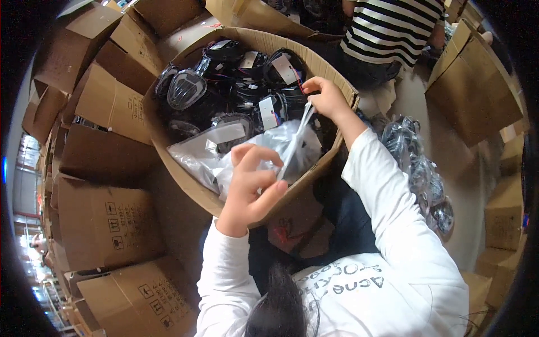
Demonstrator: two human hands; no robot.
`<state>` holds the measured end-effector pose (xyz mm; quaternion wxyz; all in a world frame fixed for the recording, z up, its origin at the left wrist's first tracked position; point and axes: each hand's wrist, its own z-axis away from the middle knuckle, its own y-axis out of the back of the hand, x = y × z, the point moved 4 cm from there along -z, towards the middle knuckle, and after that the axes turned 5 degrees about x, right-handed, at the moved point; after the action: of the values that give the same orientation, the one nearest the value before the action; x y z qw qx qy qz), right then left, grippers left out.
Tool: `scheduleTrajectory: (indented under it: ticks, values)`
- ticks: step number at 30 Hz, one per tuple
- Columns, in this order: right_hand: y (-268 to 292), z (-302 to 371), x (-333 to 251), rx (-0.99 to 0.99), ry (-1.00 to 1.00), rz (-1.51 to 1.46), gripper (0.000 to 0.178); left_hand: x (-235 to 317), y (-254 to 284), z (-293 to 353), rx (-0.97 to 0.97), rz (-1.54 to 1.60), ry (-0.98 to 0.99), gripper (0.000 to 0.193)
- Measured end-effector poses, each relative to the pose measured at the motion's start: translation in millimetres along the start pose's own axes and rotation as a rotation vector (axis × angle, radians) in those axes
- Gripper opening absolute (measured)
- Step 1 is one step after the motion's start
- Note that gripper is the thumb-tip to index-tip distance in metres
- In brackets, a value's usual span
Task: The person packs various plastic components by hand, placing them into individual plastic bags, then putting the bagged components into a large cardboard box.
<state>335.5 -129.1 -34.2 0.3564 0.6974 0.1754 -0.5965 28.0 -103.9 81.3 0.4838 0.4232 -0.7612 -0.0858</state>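
My right hand (325,101) pinches one end of the edge of a clear plastic bag (297,140) between thumb and fingers. The edge is drawn into a taut strip that slants down to my left hand (252,182). There my fingers are curled, and the strip's lower end runs in at the thumb and fingers. Below the strip the bag hangs loose and blurred; what it holds, if anything, I cannot make out. Both hands are over a large open cardboard box (331,70). Inside lie several black coiled items (188,90) in clear plastic, some with white labels (268,112).
Brown cartons (112,222) are stacked along the left, some with open flaps. On the floor at right lies a row of clear-bagged dark items (412,151). A person in a striped shirt (390,28) is beyond the box, beside another open carton (474,84).
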Motion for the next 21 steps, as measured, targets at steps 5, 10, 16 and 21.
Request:
scheduleTrajectory:
  ticks: [5,10,16,21]
  values:
    - [-14,1,-15,0.04,0.057,0.317,0.04,-38,6,17,0.257,0.591,0.126,0.025]
    - [-27,62,-62,-0.505,0.049,-0.362,0.031,-43,-3,6,0.4,-0.03,0.236,0.021]
    - [-60,107,-86,-0.89,0.281,-0.202,0.028,-26,-10,2,0.3,-0.478,-0.016,0.022]
    - [-13,39,-33,-0.16,0.194,-0.096,0.031,-7,-15,-2,0.106,-0.398,-0.069,0.008]
